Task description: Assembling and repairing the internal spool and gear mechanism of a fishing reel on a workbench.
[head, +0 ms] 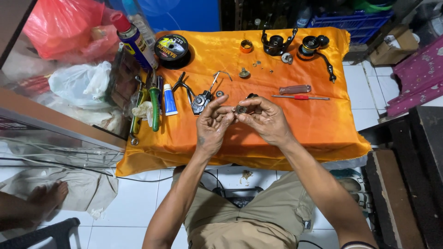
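Both hands, left hand (211,125) and right hand (264,119), pinched a small dark metal part (240,109) together at frame centre above the orange cloth (318,124).

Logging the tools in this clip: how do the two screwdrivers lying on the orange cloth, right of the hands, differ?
The upper screwdriver has a thick, translucent brownish handle; the lower screwdriver has a short red grip. The upper one looks stubby, with almost no shaft showing, while the lower one is long and thin, with metal showing on both sides of its grip. Both lie nearly level on the orange cloth, side by side, untouched by either hand.
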